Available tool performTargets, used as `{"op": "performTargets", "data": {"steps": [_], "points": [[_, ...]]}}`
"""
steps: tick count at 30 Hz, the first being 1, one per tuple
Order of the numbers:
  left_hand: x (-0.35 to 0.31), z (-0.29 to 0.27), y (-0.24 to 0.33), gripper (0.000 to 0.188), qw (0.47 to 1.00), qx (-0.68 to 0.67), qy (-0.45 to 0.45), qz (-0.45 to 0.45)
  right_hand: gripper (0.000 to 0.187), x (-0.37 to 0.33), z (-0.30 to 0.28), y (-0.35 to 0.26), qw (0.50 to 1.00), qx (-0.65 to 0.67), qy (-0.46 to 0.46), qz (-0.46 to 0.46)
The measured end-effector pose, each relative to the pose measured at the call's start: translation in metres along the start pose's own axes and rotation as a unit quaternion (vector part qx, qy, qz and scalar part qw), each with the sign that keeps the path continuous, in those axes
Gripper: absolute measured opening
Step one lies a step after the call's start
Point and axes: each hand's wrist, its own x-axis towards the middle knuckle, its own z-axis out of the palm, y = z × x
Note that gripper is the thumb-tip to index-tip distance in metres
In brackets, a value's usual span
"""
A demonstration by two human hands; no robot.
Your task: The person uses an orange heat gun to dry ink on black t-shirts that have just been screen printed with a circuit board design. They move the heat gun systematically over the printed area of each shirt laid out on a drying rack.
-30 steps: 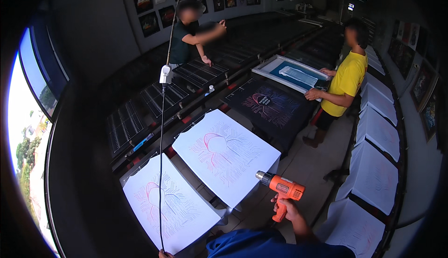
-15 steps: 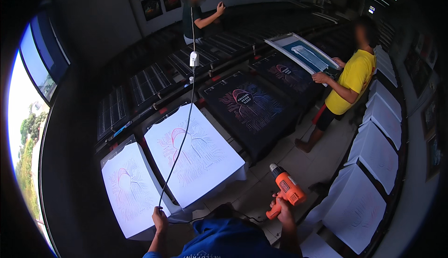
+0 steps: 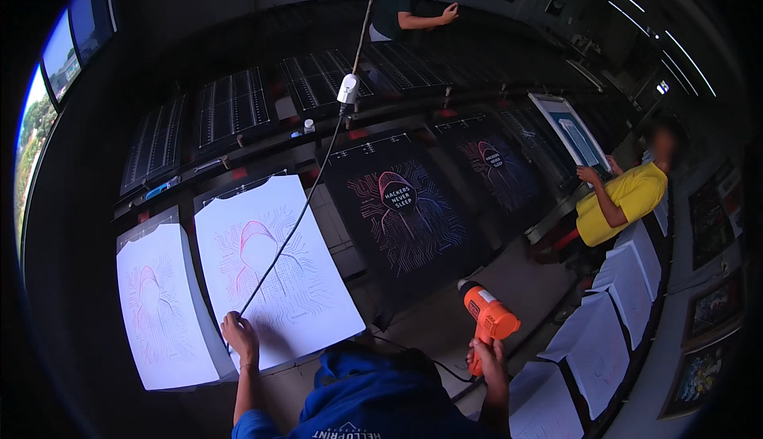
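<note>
Left hand (image 3: 240,340) and right hand (image 3: 487,361) were both bent into grips

The left forearm (image 3: 247,395) rose nearly upright from the lower edge. Its hand leaned a little leftward from the wrist, the back showing and the fingers drawn together. The right forearm (image 3: 498,406) also stood nearly upright, its hand wrapped in a firm curl. The two hands were well apart, the right slightly lower in view.

Orange heat gun (image 3: 491,318) with a black collar (image 3: 469,286); black cable (image 3: 305,208)
White shirts (image 3: 274,268) bear red and blue-grey circuit lines; black shirts (image 3: 409,228) carry red, blue and pale lines with white lettering (image 3: 400,197). The connector (image 3: 348,89) is white, the wearer's top (image 3: 381,399) blue, a co-worker's shirt (image 3: 624,204) yellow.
</note>
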Motion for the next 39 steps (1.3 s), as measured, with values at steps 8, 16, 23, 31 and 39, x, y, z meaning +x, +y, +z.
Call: {"op": "performTargets", "data": {"steps": [8,16,23,31,39], "points": [[0.035,0.015,0.092,0.015,1.000,-0.013,-0.016,0.000,0.052,0.156,0.010,-0.126,0.958,-0.169,-0.221,-0.075],[-0.043,0.006,0.080,0.017,0.965,0.144,0.120,-0.183,0.052,0.312,0.079,-0.219,0.881,-0.255,-0.397,-0.043],[-0.086,0.029,0.062,0.028,0.942,0.171,0.129,-0.257,0.035,0.375,0.162,-0.234,0.846,-0.279,-0.453,-0.022],[-0.103,0.064,0.075,0.052,0.913,0.148,0.141,-0.352,0.030,0.392,0.190,-0.219,0.850,-0.266,-0.454,-0.019],[-0.096,0.080,0.084,0.054,0.908,0.162,0.182,-0.340,0.027,0.386,0.194,-0.198,0.852,-0.286,-0.436,-0.045]]}}
